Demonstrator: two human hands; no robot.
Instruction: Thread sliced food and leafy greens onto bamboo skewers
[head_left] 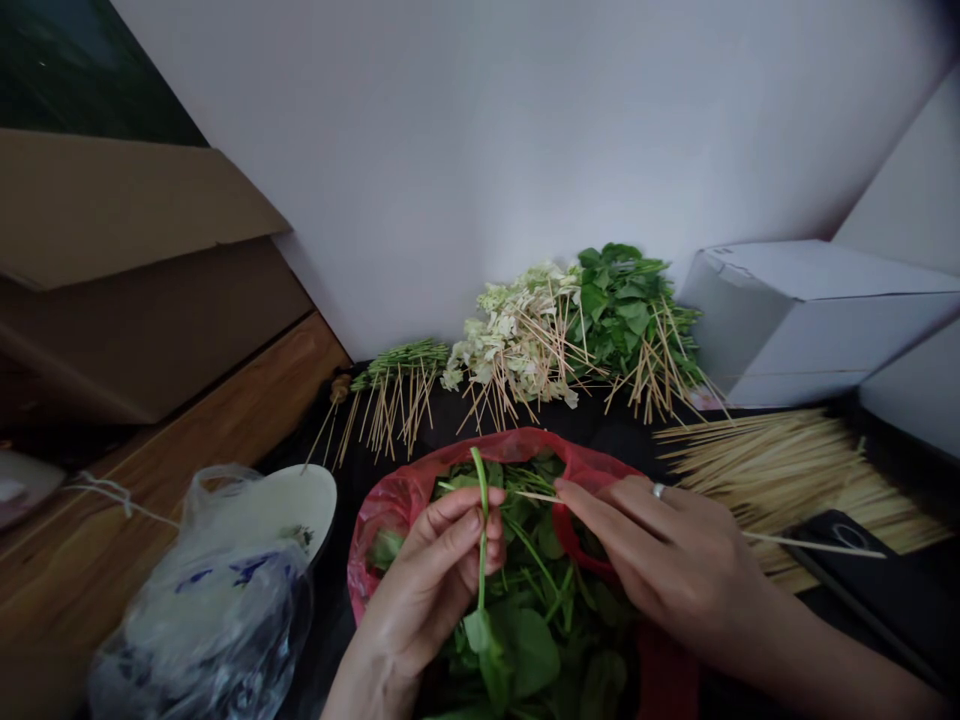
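Note:
Between the thumb and fingers of my left hand (pixel 442 560) is a leafy green stem (pixel 482 570), held upright with its leaves hanging down. My right hand (pixel 667 550), with a ring on one finger, is closed on a thin wooden skewer (pixel 817 545). Its tip points left toward the stem, and I see a small gap between them. Below both hands a red plastic bag (pixel 397 490) lies open, full of loose leafy greens (pixel 536 640).
Along the wall lie skewered green stems (pixel 409 362), skewered pale leaves (pixel 517 335) and skewered leafy greens (pixel 630 305). Bare skewers (pixel 772 470) and a black phone (pixel 862 570) are at right, near a white box (pixel 817 310). A bowl (pixel 319 500), clear plastic bag (pixel 217 620) and cardboard box (pixel 135 230) stand left.

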